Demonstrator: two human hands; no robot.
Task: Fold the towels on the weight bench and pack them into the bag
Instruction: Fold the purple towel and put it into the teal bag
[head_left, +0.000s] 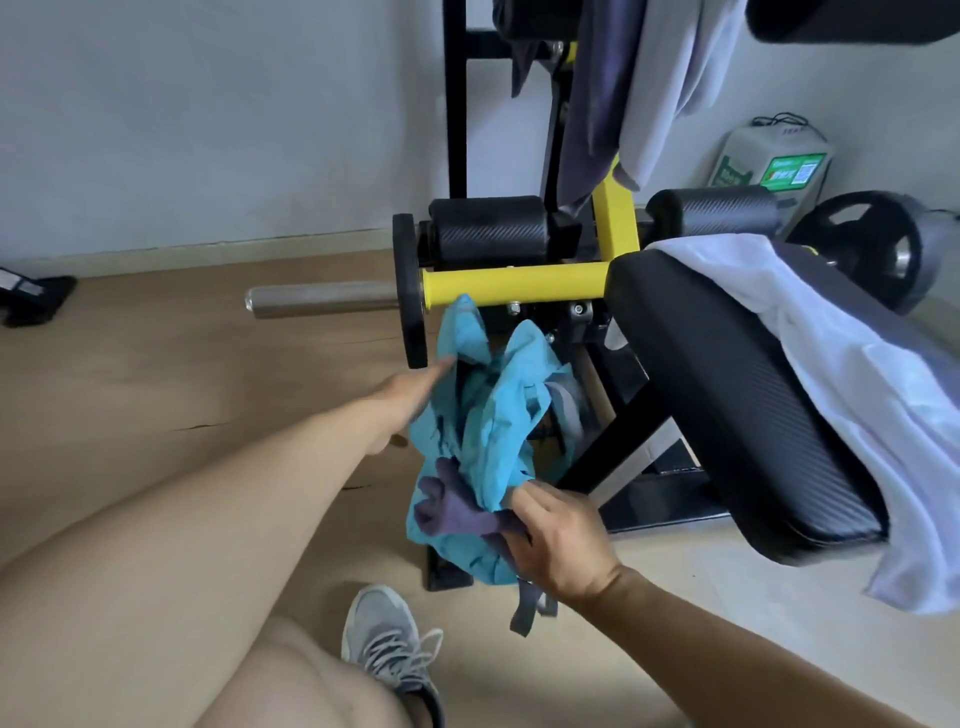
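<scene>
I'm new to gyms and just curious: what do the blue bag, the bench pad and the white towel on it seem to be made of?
Bag: thin woven fabric, likely nylon, matte; it crumples into sharp creases.
Bench pad: padded, covered in black vinyl or faux leather, judging by the ribbed weave pattern and slight sheen.
Towel: soft white cloth, perhaps cotton or microfibre; it drapes limply in loose folds.

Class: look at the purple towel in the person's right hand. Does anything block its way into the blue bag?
Nothing visible does. The right hand holds the purple towel against the blue bag, which the left hand grips at its upper edge.
</scene>
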